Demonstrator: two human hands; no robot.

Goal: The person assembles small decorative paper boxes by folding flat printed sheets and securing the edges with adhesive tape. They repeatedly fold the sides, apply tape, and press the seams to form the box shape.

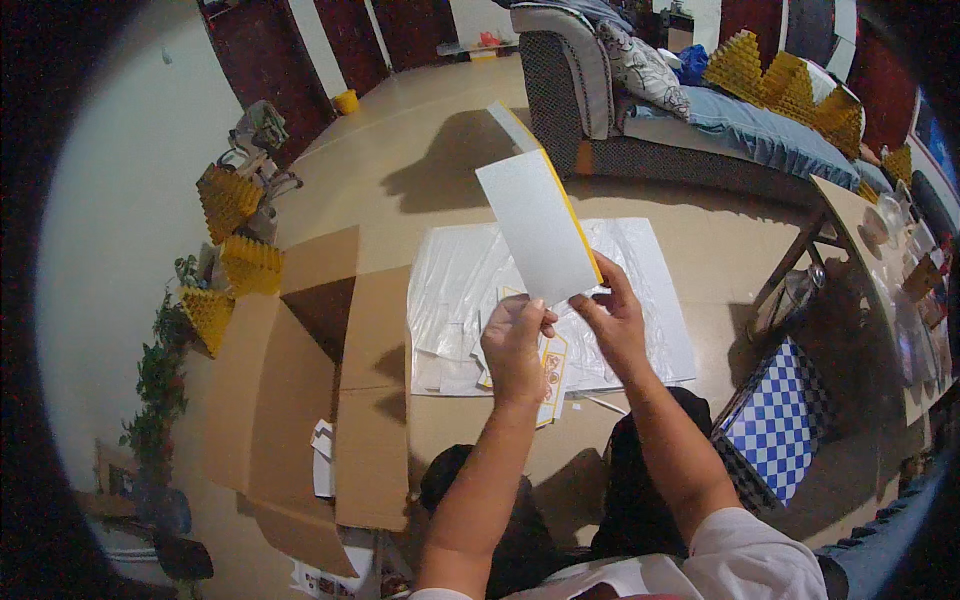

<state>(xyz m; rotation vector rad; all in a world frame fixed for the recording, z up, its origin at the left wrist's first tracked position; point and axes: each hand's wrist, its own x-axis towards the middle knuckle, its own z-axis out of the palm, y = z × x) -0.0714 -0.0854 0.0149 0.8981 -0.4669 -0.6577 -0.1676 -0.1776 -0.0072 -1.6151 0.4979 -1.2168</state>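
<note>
A folded white paperboard sheet (540,230) with a yellow edge is held up in front of me, its plain inner side showing and a bent flap at the far top end. My left hand (515,345) pinches its lower near corner. On the right side of that same end, my right hand (615,315) grips the edge between thumb and fingers. Beneath my hands lies a white board (645,340) covered partly by wrinkled clear plastic film (455,290). Printed yellow-and-white card pieces (551,385) rest on it, partly hidden by my left hand.
To my left an open cardboard box (270,390) contains white folded pieces (322,458). A stack with a blue-and-white checkered top (780,420) stands right of my knee, below a cluttered table (870,260). Farther off are a sofa (700,150) and yellow bumpy trays (228,200).
</note>
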